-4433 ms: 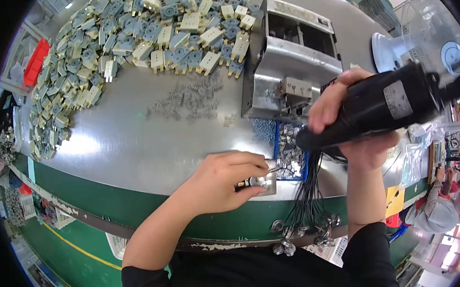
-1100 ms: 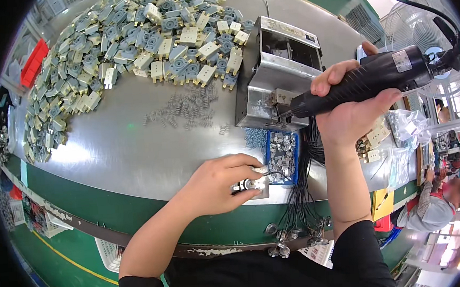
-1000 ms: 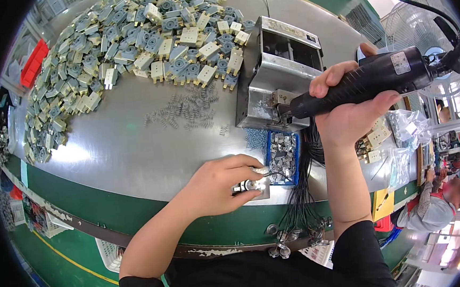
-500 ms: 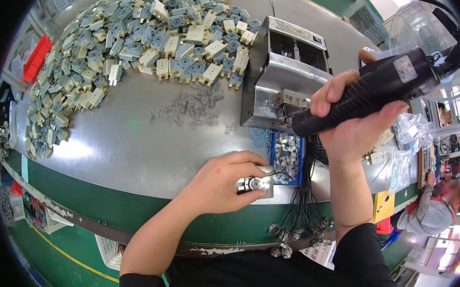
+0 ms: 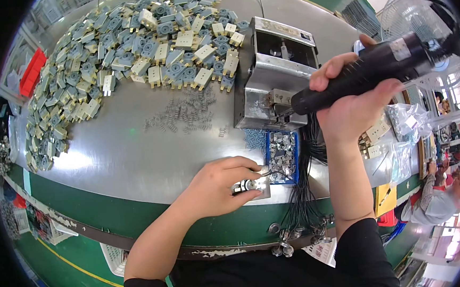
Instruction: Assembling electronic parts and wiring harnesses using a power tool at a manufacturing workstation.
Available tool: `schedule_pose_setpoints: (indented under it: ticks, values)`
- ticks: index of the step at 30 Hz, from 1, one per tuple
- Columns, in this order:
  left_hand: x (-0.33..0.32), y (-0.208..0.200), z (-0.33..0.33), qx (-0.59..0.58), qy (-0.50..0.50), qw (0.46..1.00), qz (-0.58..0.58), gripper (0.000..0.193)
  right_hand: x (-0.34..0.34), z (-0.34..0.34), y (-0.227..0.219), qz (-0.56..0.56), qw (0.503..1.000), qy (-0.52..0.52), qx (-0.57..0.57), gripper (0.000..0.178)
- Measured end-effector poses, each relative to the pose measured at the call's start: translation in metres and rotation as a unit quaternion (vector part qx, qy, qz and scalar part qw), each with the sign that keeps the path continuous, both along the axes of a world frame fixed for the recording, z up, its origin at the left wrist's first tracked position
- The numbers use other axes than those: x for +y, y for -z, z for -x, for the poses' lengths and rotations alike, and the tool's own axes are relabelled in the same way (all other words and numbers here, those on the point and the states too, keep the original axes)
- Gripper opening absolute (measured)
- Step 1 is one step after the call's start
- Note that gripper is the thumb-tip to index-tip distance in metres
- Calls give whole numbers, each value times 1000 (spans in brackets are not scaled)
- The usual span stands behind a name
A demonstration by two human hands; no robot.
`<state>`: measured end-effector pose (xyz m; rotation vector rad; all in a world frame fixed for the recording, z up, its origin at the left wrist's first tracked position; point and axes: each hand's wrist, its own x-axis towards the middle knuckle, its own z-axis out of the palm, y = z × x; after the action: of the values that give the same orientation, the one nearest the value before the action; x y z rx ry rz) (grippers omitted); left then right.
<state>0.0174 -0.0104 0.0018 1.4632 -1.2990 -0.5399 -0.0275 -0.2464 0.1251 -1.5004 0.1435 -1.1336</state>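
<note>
My right hand (image 5: 348, 116) is wrapped round a black electric screwdriver (image 5: 359, 78), held level. Its nose points left, at the small front block of a metal screw feeder (image 5: 253, 99); contact there is hard to make out. Lower down, my left hand (image 5: 217, 186) pinches a small silvery metal part (image 5: 246, 185) with a round piece in it, between thumb and fingers. That part sits on a small metal block at the table edge, with a dark cable leading from it. My fingers hide some of it.
A blue tray (image 5: 296, 157) of small metal parts stands beside my left hand, with blue screws (image 5: 254, 138) behind it. Black cables (image 5: 306, 175) hang over the edge. Springs (image 5: 182, 113) and a large heap of plug housings (image 5: 149, 50) lie further back. A co-worker (image 5: 432, 206) is at the right.
The screwdriver's nose has moved away from me, up to the feeder's front block. My left hand keeps its hold on the metal part. The whole view has shifted slightly.
</note>
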Motion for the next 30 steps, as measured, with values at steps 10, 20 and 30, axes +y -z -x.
schedule_pose_setpoints:
  ticks: [10,20,30]
  values:
    - [-1,-6,0,14,-1,1000,-12,31,0,-3,4,12,999,-27,28,106]
    - [0,-5,0,5,-1,1000,-12,30,5,-4,2,33,998,-35,47,111]
    - [4,1,2,-4,-10,1000,-8,31,24,20,6,-12,987,-119,110,114]
